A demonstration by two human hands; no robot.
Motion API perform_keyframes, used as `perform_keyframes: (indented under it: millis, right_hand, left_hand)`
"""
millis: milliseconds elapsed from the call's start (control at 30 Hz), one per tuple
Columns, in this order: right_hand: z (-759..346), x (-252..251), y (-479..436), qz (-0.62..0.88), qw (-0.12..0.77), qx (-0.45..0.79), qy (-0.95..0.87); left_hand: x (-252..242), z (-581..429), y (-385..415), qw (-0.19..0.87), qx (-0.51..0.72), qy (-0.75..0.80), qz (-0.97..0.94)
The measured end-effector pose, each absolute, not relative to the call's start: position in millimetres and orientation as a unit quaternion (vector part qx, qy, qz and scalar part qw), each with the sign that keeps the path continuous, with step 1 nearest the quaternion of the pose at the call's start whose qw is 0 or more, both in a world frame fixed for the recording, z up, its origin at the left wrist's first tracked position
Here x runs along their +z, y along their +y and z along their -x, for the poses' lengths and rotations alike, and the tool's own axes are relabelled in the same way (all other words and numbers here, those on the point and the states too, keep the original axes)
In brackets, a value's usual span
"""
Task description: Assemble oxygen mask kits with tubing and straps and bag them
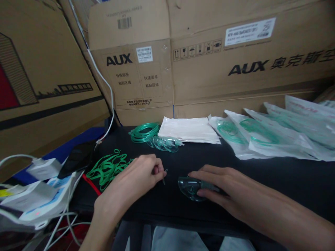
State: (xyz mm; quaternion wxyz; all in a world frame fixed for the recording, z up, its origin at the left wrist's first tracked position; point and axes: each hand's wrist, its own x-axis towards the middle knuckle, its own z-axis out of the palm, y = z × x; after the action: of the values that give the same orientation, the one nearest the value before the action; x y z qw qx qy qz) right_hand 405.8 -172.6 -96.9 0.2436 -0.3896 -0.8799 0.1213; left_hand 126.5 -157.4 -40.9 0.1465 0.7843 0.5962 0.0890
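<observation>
My left hand (pixel 146 172) is closed, pinching a small clear strip (pixel 164 176) between thumb and fingertips above the black table. To its right, my right hand (pixel 214 181) grips a clear greenish mask (pixel 188 187) from the right side, fingers over its top and thumb at its near side. Beside my left wrist lies a tangle of green elastic bands (pixel 108 169). Behind the hands, coiled green tubing (pixel 143 132) rests next to several small clear masks (pixel 167 143).
White flat bags (pixel 190 129) lie at the back middle, with several packaged tubing sets (pixel 235 136) at the right. A power strip with chargers (pixel 42 197), cables and a dark phone (pixel 77 158) crowd the left. Cardboard boxes (pixel 146 87) wall off the back of the black table (pixel 146 207).
</observation>
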Motion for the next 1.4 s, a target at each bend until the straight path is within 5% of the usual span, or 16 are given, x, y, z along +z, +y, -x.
perform_keyframes:
  millis: [433, 667, 1400]
  right_hand:
    - [-410, -85, -167, 0.389, 0.236, 0.127, -0.881]
    - [-411, -84, -167, 0.388, 0.249, 0.118, -0.880]
    - [-394, -68, -163, 0.454, 0.249, 0.174, -0.838]
  left_hand:
    - [-37, -82, -167, 0.236, 0.035, 0.563, -0.791]
    - [-36, -86, -158, 0.200, 0.000, 0.591, -0.782]
    - [-34, -146, -153, 0.201, 0.221, 0.405, -0.864]
